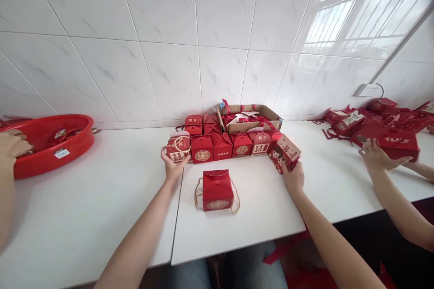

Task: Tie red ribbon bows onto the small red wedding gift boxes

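Note:
My left hand (173, 168) is closed around a small red gift box (176, 146) with a twisted gold cord handle, at the left end of a row. My right hand (294, 178) grips another red gift box (286, 151) with a cream panel and a cartoon figure, tilted at the row's right end. Between them stand several red gift boxes (223, 145) with gold or white print, more behind. In front of me one red gift box with gold cord (218, 190) stands alone, its cord loops resting on the table.
Behind the row lies an open cardboard box (271, 112) with red ribbons and tags. A round red plastic basket (84, 133) is at the left, a person's hand (13, 144) at its rim. At the right, another person's hand (376, 156) touches a pile of red boxes (379, 119).

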Demonstrator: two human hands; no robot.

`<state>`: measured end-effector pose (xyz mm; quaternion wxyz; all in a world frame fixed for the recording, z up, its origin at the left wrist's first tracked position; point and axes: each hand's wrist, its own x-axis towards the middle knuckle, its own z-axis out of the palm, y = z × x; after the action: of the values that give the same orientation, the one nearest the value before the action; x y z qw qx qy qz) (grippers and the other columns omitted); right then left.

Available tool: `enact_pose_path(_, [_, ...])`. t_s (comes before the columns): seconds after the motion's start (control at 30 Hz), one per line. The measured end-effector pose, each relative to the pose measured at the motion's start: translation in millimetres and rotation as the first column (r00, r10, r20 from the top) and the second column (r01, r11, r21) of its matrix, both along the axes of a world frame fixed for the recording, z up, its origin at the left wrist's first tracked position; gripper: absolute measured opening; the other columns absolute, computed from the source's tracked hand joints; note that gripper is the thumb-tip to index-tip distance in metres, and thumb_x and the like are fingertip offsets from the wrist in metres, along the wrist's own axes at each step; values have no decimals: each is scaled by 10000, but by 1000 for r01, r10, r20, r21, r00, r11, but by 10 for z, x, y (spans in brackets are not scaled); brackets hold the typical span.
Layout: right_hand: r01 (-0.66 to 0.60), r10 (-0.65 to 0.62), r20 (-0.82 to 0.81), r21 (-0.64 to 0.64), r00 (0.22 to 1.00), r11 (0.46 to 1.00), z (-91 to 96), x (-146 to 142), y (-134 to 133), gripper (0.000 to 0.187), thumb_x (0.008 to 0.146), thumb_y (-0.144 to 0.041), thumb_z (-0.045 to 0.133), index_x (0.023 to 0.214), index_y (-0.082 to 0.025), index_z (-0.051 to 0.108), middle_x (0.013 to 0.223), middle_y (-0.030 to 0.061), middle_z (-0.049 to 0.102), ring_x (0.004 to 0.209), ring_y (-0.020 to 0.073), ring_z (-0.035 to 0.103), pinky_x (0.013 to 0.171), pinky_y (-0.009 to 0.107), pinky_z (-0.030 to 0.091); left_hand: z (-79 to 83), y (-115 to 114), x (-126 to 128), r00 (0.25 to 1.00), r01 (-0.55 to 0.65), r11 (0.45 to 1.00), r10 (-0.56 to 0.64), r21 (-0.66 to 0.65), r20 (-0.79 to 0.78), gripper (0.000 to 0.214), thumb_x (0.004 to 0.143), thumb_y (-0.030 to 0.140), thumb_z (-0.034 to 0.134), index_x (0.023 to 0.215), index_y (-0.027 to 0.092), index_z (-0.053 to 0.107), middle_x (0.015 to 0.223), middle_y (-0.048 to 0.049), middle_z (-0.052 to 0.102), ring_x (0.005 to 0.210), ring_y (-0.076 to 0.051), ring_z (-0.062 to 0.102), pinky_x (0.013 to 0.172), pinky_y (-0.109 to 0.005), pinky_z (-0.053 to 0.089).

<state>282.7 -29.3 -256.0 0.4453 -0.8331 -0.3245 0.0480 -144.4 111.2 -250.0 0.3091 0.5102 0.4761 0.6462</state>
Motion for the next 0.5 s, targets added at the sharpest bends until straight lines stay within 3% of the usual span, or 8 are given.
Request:
enact_pose_path(0.1, [32, -32, -6, 9, 999, 999, 46, -48, 132, 484, 746, -568, 501, 1039, -189, 428, 1077, 162, 579, 958, 337, 579, 707, 404, 437, 4, -11, -8, 1000, -2, 1000, 2, -18, 1, 1155, 566, 256, 831, 1416, 247, 50, 1360, -191, 439, 1169, -287, 557, 1005, -481, 440])
enact_pose_path(0.2, [23, -22, -13, 28, 1000, 999, 11, -234, 25, 501, 750, -592, 502, 1043, -192, 433, 1075, 158, 587, 961, 328, 584, 700, 396, 454, -16, -3, -20, 1000, -13, 999, 13, -36, 3, 1160, 559, 268, 835, 1414, 266, 51, 1365, -182, 422, 1155, -282, 568, 985, -470, 460])
enact_pose_path(0.27, [-46, 47, -22, 44, 999, 998, -48, -391, -168, 492, 723, -606, 550, 990, -204, 449, 992, 123, 620, 894, 300, 603, 680, 375, 468, -31, 10, -22, 1000, -13, 1000, 14, -27, 5, 1156, 558, 267, 834, 1412, 269, 55, 1352, -177, 435, 1157, -279, 567, 987, -467, 458])
enact_pose_path(0.33, [-206, 211, -54, 82, 976, 975, -101, -538, -346, 467, 705, -584, 605, 948, -213, 458, 922, 91, 645, 815, 268, 617, 656, 357, 483, -40, 23, -19, 1000, -17, 1000, 17, -12, 2, 1151, 554, 264, 835, 1409, 271, 65, 1351, -177, 437, 1165, -282, 561, 991, -469, 454])
enact_pose_path(0.4, [-425, 441, -100, 148, 892, 893, -119, -665, -415, 442, 720, -541, 628, 969, -215, 463, 949, 88, 657, 815, 251, 628, 663, 350, 501, -38, 30, -17, 1000, -23, 1000, 23, -14, -8, 1149, 547, 264, 838, 1408, 284, 77, 1363, -175, 426, 1169, -285, 557, 992, -469, 451])
enact_pose_path(0.5, [-674, 710, -124, 238, 694, 700, -83, -822, -260, 457, 769, -486, 612, 1102, -219, 451, 1103, 107, 638, 948, 250, 627, 743, 360, 519, -16, 15, -20, 999, -28, 999, 27, -29, -17, 1158, 540, 262, 845, 1410, 309, 82, 1368, -166, 423, 1169, -285, 557, 998, -469, 446])
